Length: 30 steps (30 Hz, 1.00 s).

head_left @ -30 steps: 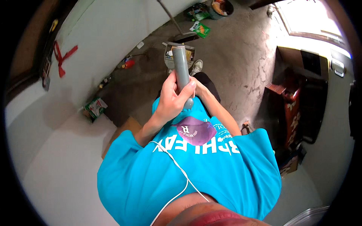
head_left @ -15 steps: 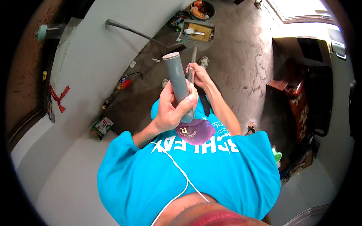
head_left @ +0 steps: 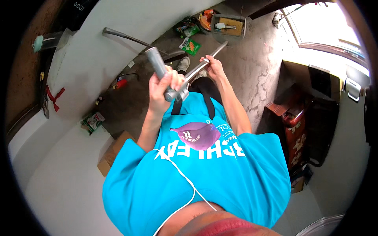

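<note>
My left hand (head_left: 164, 84) is wrapped round a thick grey cylinder (head_left: 157, 63), tilted with its flat round end up. A slim metal pole (head_left: 193, 74) runs from beside that hand away to the far right, and a bracket-like piece shows where the two meet. Farther along, the closed fingers of my right hand (head_left: 212, 66) hold the pole. Just beyond its far end lies a grey dustpan-like tray (head_left: 216, 34) with a yellowish flat piece and a small white item in it; whether it is joined to the pole I cannot tell.
Another dark rod (head_left: 126, 36) leans on the white wall. Green packets (head_left: 190, 46) and a round bin (head_left: 205, 23) are near the tray. A brown box (head_left: 114, 152) is at my left; reddish patterned furniture (head_left: 296, 137) stands at right, below a bright doorway (head_left: 330, 27).
The cylinder has moved left and farther from my chest, with my left hand on it. The pole now slants right, and the tray has shifted right, uncovering a green packet.
</note>
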### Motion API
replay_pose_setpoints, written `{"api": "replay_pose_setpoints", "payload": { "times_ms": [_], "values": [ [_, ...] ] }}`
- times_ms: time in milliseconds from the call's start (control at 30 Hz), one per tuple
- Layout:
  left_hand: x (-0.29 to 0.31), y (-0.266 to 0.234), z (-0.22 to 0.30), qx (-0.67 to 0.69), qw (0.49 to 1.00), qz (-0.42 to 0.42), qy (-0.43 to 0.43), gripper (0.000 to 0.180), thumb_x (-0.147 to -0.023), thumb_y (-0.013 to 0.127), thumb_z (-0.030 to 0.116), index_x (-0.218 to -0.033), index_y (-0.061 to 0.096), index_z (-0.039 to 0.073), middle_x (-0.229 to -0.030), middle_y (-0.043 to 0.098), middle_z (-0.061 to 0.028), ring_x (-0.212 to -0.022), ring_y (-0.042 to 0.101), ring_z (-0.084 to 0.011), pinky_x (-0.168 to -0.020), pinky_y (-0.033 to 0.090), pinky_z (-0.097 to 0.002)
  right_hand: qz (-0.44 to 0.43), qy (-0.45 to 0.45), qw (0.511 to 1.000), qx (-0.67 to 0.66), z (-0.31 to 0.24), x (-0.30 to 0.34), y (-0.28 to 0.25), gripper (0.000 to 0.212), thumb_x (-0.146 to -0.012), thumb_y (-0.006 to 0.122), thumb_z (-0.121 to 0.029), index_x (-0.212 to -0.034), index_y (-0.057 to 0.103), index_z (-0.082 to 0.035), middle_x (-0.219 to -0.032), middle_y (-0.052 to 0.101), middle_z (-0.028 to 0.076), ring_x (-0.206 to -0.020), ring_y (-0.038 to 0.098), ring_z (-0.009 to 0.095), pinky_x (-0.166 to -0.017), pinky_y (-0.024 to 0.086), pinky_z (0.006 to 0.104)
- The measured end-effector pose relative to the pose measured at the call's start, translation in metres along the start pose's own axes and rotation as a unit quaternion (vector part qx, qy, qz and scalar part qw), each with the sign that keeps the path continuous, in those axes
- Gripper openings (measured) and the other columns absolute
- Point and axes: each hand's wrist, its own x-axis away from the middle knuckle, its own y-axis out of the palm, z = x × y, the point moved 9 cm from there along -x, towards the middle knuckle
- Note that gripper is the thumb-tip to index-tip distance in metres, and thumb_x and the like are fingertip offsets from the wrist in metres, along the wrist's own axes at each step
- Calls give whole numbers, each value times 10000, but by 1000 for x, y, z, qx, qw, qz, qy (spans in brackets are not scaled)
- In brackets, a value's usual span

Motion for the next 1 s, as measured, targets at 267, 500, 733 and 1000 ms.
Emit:
{"api": "replay_pose_setpoints", "payload": {
  "times_ms": [267, 500, 733, 1000],
  "values": [
    [-9, -138, -32, 217, 950, 219, -44, 164, -929, 440, 193, -828, 466, 66, -619, 425, -19, -603, 454, -128, -892, 388, -355, 48, 36, 994, 94, -2, -51, 9, 149, -831, 554, -93, -859, 540, 53, -806, 620, 136, -738, 633, 255, -664, 544, 371],
    [39, -230, -85, 397, 809, 425, -79, 184, -873, 526, 118, -895, 388, -1, -661, 412, -29, -643, 481, -153, -959, 369, -350, 47, 67, 982, 173, 17, -81, 21, 199, -816, 611, -124, -863, 531, 52, -807, 607, 139, -692, 620, 222, -604, 549, 358],
    [91, -291, -131, 396, 776, 476, -118, 173, -909, 440, 139, -895, 365, -16, -671, 432, -56, -677, 494, -175, -1027, 354, -397, 14, 108, 975, 196, 43, -99, 30, 260, -827, 643, -196, -851, 508, 24, -749, 580, 89, -650, 584, 163, -623, 533, 305],
    [127, -324, -166, 452, 769, 420, -168, 273, -869, 498, 115, -979, 405, -117, -641, 459, -20, -704, 514, -176, -956, 387, -354, 16, 78, 958, 275, 50, -89, 48, 215, -820, 637, -152, -861, 501, 9, -754, 586, 91, -648, 603, 167, -558, 540, 294]
  ]
}}
